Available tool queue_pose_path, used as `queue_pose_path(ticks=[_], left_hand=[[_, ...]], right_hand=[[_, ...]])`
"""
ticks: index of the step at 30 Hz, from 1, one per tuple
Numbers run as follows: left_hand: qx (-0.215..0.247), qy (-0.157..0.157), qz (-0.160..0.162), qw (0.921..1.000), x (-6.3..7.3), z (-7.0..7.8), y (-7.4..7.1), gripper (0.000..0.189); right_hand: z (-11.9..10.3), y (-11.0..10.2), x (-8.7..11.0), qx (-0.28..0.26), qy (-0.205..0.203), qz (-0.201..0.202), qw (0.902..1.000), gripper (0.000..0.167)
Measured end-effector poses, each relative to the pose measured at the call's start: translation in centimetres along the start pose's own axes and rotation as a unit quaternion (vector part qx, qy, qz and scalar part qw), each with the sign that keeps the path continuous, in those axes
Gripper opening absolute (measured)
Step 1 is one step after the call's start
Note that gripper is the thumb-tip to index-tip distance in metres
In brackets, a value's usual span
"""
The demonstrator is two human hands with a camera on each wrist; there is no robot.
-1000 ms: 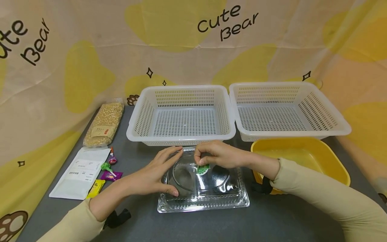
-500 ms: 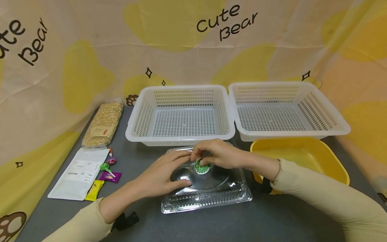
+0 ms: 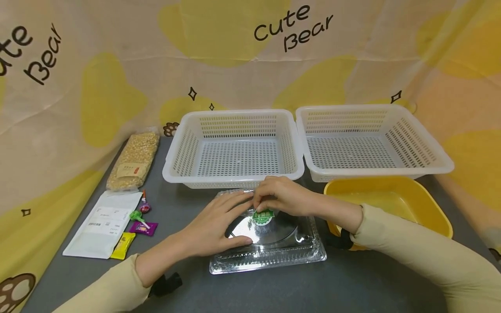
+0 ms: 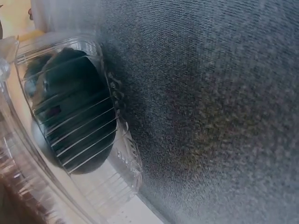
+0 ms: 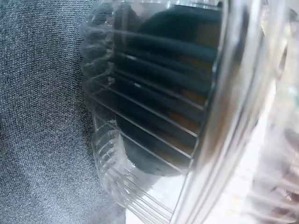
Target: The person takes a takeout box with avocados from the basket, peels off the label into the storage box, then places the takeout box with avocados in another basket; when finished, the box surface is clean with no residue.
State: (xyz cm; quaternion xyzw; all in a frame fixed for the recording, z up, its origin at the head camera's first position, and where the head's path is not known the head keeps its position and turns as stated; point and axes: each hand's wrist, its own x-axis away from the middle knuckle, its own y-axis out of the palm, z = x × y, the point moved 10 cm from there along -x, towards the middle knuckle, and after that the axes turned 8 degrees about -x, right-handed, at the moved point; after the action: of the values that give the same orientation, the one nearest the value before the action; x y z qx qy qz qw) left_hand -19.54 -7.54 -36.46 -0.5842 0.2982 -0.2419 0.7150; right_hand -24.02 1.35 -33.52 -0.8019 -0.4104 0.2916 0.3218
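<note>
A clear plastic clamshell box [image 3: 270,260] lies on the dark table in front of me. Through its ribbed wall in the left wrist view, dark rounded things [image 4: 79,112] show inside; their kind I cannot tell. My left hand [image 3: 219,224] rests across the lid's left side, fingers extended and thumb apart. Over the lid's middle, my right hand [image 3: 283,198] has its fingers curled and pinches the upper edge of a round green and white sticker [image 3: 262,219]. That edge looks folded up, and the fingertips partly hide it. Neither wrist view shows the fingers clearly.
Two white perforated baskets [image 3: 235,179] [image 3: 375,172] stand behind the box. A yellow basin [image 3: 428,213] is at right. Leftward lie a bag of grains [image 3: 135,158], a white labelled pouch [image 3: 99,226], lollipops [image 3: 136,216], a purple packet [image 3: 143,228] and a yellow packet [image 3: 123,245].
My left hand has moved right, farther over the lid, and the box has turned slightly. The sticker lay flatter half a second ago; now its upper edge is raised at my right fingertips.
</note>
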Motion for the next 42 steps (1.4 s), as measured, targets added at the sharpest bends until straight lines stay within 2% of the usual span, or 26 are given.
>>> queue_pose_path(ticks=[3,9,12,16,18,23,31,37,42], left_hand=[[-0.009,-0.010,0.004,0.9999,-0.1,-0.1,-0.1,0.086],[-0.001,-0.056,0.031,0.9979,-0.5,0.0,-0.2,0.084],[-0.005,-0.065,0.040,0.9971,-0.6,0.2,-0.2,0.085],[-0.041,-0.059,0.038,0.9967,-0.5,0.4,0.0,0.092],[-0.067,-0.054,0.026,0.9959,-0.4,0.5,0.1,0.094],[-0.104,-0.041,0.005,0.9938,-0.3,0.8,0.3,0.095],[-0.100,-0.051,-0.018,0.9935,-0.4,0.6,0.6,0.095],[-0.103,-0.058,-0.016,0.9928,-0.3,0.2,0.5,0.093],[-0.100,-0.051,-0.020,0.9935,-0.4,0.4,0.6,0.094]], right_hand=[[0.0,0.0,0.0,0.006,0.000,-0.002,1.0000,0.005],[0.4,-0.1,-0.2,0.012,0.024,0.003,0.9996,0.004],[0.2,-0.3,-0.1,0.015,0.021,0.012,0.9996,0.005],[-0.1,-0.6,0.2,0.019,0.010,0.020,0.9996,0.006],[-0.1,-0.6,0.2,0.016,0.006,0.023,0.9996,0.006],[0.3,-0.5,0.1,-0.008,0.035,0.023,0.9991,0.005],[1.0,-0.5,0.4,-0.054,0.078,0.015,0.9954,0.005],[0.5,-1.3,0.8,-0.099,0.074,-0.003,0.9923,0.005],[0.6,-1.1,1.2,-0.121,0.079,-0.030,0.9891,0.005]])
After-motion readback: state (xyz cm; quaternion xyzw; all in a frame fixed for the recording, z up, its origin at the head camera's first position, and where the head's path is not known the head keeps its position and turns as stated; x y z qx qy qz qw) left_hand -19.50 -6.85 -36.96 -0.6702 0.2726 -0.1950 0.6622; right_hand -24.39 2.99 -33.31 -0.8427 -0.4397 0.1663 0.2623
